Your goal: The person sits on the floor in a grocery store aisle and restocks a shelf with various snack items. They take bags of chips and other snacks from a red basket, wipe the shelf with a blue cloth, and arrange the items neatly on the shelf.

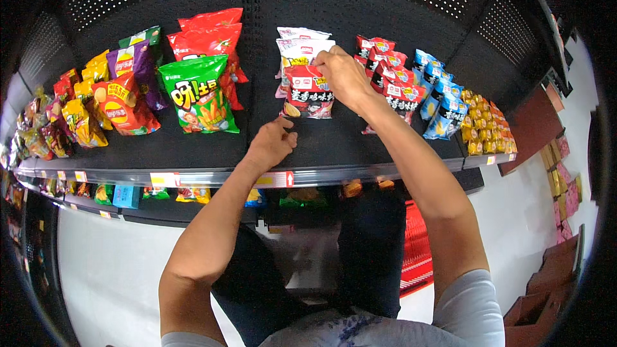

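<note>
My right hand (343,77) pinches the upper right corner of a red and black snack bag (308,96), which stands upright on the black shelf. Directly behind this bag are white and pink snack bags (301,48) in a row. Just below the red bag's lower left corner, my left hand (273,142) hovers with curled fingers and nothing visible between them. Whether its fingertips touch the bag cannot be told. More red and black bags (402,94) stand in a row to the right of my right hand.
Left of my hands stand a large green chip bag (200,96), red bags and an orange Lay's bag (126,106). Blue bags (446,113) and small yellow packets (482,127) are at the right. The shelf's front edge (347,174) bears price tags; a red basket (417,250) is below.
</note>
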Action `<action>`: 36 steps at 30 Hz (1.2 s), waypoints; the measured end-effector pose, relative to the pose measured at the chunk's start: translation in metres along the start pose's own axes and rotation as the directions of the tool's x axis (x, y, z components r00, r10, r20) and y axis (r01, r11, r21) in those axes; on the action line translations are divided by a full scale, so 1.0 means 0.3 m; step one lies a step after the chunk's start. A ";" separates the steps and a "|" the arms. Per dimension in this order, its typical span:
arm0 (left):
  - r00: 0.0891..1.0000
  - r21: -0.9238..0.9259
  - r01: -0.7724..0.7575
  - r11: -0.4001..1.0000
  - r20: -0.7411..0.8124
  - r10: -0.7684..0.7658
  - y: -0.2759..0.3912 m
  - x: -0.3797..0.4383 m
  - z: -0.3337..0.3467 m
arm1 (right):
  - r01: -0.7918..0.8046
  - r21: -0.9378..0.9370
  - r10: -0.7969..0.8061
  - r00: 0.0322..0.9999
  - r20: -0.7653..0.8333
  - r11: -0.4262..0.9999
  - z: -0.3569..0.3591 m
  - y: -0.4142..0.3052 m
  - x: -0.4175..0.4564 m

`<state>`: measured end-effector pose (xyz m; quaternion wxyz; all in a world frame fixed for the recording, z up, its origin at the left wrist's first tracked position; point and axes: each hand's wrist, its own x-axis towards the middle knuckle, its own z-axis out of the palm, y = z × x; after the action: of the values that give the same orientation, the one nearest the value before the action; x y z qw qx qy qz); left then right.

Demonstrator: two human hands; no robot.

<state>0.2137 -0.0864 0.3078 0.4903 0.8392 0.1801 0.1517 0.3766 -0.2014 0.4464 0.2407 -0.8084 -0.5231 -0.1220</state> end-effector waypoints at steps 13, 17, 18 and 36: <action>0.988 -0.051 0.095 0.994 0.128 -0.088 0.034 -0.067 -0.085 | -0.253 0.276 0.318 0.921 -0.224 0.927 -0.561 0.121 -0.709; 0.985 0.021 0.092 0.996 0.147 -0.094 0.044 -0.061 -0.088 | -0.308 0.017 0.302 0.919 -0.254 0.951 -0.599 0.245 -1.003; 0.984 -0.002 0.088 0.996 0.158 -0.087 -0.004 -0.049 -0.107 | -0.419 0.044 0.417 0.880 -0.226 0.907 -0.578 0.262 -1.066; 0.988 -0.001 0.055 0.999 0.141 -0.054 0.030 -0.011 -0.057 | -0.452 -0.049 0.453 0.871 0.192 0.890 0.260 0.779 -1.926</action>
<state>0.2048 -0.0788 0.3234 0.5078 0.8414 0.1673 0.0789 0.3394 -0.6945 0.0592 0.2084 -0.9167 -0.3405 0.0182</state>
